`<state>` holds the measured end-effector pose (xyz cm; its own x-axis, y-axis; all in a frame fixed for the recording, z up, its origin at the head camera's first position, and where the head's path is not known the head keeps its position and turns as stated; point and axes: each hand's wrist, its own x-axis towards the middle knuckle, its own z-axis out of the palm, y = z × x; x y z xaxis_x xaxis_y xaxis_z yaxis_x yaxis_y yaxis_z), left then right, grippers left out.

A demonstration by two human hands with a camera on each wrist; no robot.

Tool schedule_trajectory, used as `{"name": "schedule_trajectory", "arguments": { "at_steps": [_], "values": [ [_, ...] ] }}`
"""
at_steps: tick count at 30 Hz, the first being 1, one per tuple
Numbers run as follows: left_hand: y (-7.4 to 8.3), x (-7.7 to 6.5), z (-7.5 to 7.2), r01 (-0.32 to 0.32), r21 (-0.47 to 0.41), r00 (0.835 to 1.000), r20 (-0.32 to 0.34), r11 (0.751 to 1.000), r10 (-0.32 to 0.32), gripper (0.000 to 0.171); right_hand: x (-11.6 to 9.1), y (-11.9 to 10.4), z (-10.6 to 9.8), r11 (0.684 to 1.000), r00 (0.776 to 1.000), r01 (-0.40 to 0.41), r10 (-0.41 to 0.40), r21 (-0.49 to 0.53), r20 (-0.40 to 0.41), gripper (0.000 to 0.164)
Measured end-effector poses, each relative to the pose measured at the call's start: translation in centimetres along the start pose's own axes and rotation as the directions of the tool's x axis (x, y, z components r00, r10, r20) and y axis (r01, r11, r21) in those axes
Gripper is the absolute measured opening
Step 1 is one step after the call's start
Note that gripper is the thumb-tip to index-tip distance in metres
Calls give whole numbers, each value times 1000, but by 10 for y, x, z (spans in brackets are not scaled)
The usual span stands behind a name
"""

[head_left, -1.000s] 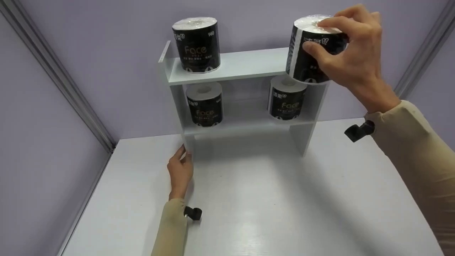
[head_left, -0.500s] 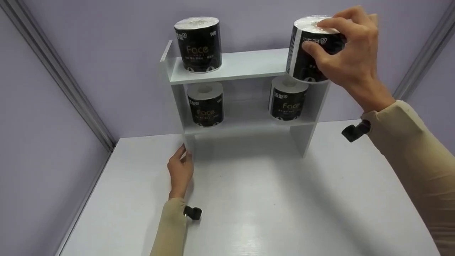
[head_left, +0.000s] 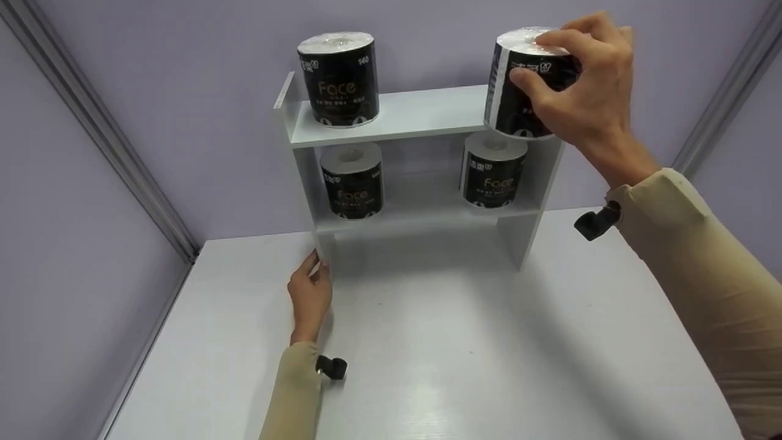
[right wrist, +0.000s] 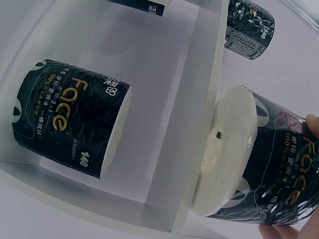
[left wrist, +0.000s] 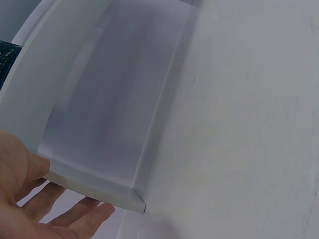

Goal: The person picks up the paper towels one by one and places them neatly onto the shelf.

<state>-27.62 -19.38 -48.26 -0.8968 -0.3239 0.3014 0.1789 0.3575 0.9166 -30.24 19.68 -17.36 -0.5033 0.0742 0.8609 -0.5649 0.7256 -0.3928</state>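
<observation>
My right hand (head_left: 589, 82) grips a black-wrapped toilet paper roll (head_left: 528, 91) at the right end of the white shelf unit's (head_left: 440, 110) top board. Its thumb lies on the front and its fingers reach over the top. In the right wrist view this held roll (right wrist: 269, 164) is tilted, its pale end close to the board's edge; whether they touch I cannot tell. Low on the left side panel (left wrist: 94, 189), my left hand (head_left: 310, 296) holds the panel between thumb and fingers. Another roll (head_left: 340, 85) stands upright at the top board's left end.
On the middle board stand two more rolls, one left (head_left: 354, 186) and one right (head_left: 493, 177). The shelf unit stands on a white table (head_left: 421, 342) near the purple back wall (head_left: 440, 36). Wall panels with metal posts (head_left: 104, 122) flank the table.
My right hand and its toilet paper roll have shifted slightly left along the top board. The left hand stays on the side panel.
</observation>
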Motion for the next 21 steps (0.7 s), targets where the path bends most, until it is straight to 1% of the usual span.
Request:
{"name": "schedule_trajectory", "arguments": {
  "at_steps": [9, 16, 21],
  "values": [
    [0, 1, 0, -18, 4, 1000, -11, 1000, 18, 46, 1, 1, 7, 1000, 1000, -16, 16, -2, 14, 45],
    [1, -1, -1, -12, 8, 1000, -10, 1000, 12, 45, 1, 0, 12, 1000, 999, -27, 27, 1, 21, 46],
    [1, 0, 0, -11, -10, 1000, -5, 1000, 11, 45, 3, 0, 15, 1000, 999, -27, 27, -3, 30, 47]
  ]
}}
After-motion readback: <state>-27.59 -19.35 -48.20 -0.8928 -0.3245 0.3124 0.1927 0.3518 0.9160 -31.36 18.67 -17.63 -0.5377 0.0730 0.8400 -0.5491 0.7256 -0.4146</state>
